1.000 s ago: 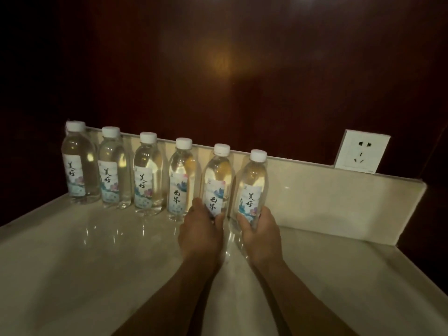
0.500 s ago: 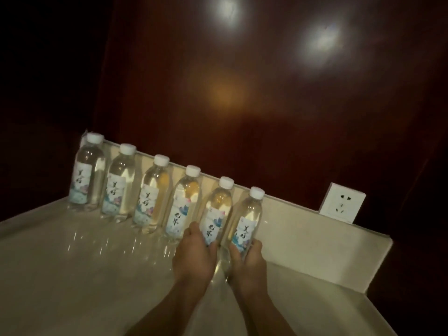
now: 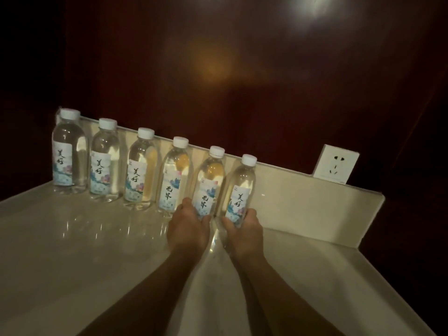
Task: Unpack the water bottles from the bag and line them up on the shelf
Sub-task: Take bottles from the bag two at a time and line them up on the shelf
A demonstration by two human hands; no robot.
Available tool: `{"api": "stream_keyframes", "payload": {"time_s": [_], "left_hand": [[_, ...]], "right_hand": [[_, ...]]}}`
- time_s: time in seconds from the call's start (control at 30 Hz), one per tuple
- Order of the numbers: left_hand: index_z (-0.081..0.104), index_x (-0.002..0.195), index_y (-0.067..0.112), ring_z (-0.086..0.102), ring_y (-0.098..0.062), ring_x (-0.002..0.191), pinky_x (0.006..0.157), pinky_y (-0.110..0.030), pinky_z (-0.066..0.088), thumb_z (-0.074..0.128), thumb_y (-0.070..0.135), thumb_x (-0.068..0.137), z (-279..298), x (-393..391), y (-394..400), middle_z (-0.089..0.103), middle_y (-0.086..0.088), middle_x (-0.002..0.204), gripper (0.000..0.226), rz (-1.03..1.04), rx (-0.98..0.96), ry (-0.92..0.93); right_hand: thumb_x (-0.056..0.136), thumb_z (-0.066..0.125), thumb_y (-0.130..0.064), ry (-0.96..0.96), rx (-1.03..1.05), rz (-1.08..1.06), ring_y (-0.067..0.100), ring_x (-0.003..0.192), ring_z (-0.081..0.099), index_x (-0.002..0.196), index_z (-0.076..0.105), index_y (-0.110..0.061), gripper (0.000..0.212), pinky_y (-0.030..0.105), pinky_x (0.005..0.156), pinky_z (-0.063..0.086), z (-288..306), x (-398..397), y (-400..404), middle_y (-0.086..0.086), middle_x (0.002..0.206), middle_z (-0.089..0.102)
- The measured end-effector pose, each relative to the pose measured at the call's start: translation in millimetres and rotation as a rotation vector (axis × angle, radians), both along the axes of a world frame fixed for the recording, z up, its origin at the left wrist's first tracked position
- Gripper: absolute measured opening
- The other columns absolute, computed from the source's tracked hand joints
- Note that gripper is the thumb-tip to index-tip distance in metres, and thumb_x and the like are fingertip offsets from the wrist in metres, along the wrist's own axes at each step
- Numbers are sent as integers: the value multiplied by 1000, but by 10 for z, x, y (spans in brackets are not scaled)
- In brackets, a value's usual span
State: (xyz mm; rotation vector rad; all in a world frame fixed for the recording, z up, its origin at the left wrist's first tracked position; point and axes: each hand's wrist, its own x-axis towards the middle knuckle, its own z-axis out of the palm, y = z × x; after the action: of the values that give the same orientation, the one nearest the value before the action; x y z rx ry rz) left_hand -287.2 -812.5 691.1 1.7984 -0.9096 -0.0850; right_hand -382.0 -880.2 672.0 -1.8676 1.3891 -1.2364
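while six bottles stand along the shelf's (image 3: pixel 72 251) back edge, the left hand (image 3: pixel 188 230) wraps the base of the fifth bottle (image 3: pixel 208 187) and the right hand (image 3: pixel 243 232) grips the base of the sixth bottle (image 3: pixel 240 192), rightmost. the step looks like final straightening; next, probably let go gently, keeping both upright. no bag shows.

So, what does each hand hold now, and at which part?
Left hand grips the fifth clear plastic white-capped water bottle at its lower body; right hand grips the sixth such bottle, also low.
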Motion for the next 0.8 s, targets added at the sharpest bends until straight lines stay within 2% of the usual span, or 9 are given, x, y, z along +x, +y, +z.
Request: {"api": "stream_keyframes", "payload": {"time_s": [0.13,0.3,0.47,0.6,0.67,0.8], "left_hand": [[54,121,10,66,-31,104,86,-41,54,73,31,88,-2,-3,-5,68,-10,110,43,1,-8,-1],[54,118,9,66,-32,102,83,-40,52,74,29,88,42,3,5,68,-11,109,41,-3,5,2],[54,122,12,66,-24,106,83,-34,55,72,38,88,99,-58,138,68,-5,113,46,-42,14,40],[56,119,11,64,-22,108,77,-23,44,71,36,90,210,-101,317,67,-5,114,41,-83,62,56],[59,117,10,66,-25,105,78,-25,47,71,34,90,286,-106,429,69,-8,113,38,-89,51,34],[58,131,11,65,-27,110,88,-30,48,65,35,93,494,-106,791,68,-9,122,45,-123,16,34]], "right_hand": [[82,73,-39,14,-21,2,22,97,65,108,50,-21,39,46,81,59,10,2,4,3,110,64],[76,67,-50,-2,-12,6,20,97,65,108,49,-27,44,45,80,60,-8,12,-21,-1,108,63],[71,78,-53,-4,29,43,15,100,66,114,46,-38,56,37,74,63,-5,34,-36,-10,112,60],[77,79,-40,33,0,-10,17,103,60,117,41,-29,56,39,80,62,173,16,170,-4,113,48],[83,75,-40,73,-35,-81,20,107,58,120,40,-25,53,40,85,59,314,-13,340,-2,115,46],[92,64,-34,109,-144,-110,24,116,53,134,41,-17,51,42,95,51,618,-31,831,3,127,45]]}}
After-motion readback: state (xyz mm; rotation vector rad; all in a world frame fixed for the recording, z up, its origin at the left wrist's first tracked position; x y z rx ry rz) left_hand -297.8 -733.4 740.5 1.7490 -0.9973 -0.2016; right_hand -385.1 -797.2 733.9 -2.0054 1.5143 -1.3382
